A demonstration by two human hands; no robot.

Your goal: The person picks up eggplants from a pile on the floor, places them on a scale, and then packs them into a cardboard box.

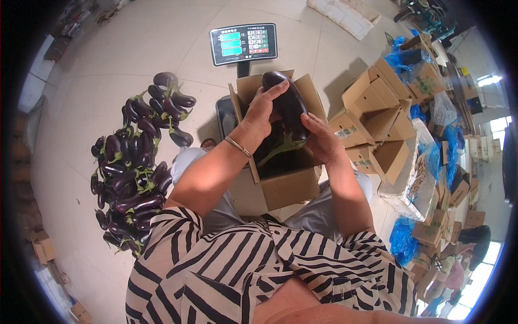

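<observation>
Both my hands hold one large dark purple eggplant [292, 103] above an open cardboard box [289, 188]. My left hand [265, 103] grips its upper part, thumb along the skin. Near the green stem end, my right hand [323, 137] closes on its other side. The box stands between my knees with its flaps folded outward. Its inside is dark, and the eggplant and hands hide much of it. A platform scale [225, 115] shows beside and under the box. Its lit display panel [244, 43] rises behind on a post.
A heap of eggplants [129, 182] lies on the tiled floor to my left. On my right are open cardboard boxes [374, 101], a white foam box [404, 194] and blue plastic bags [404, 241]. Another foam box [344, 16] lies farther off, near a parked vehicle [429, 18].
</observation>
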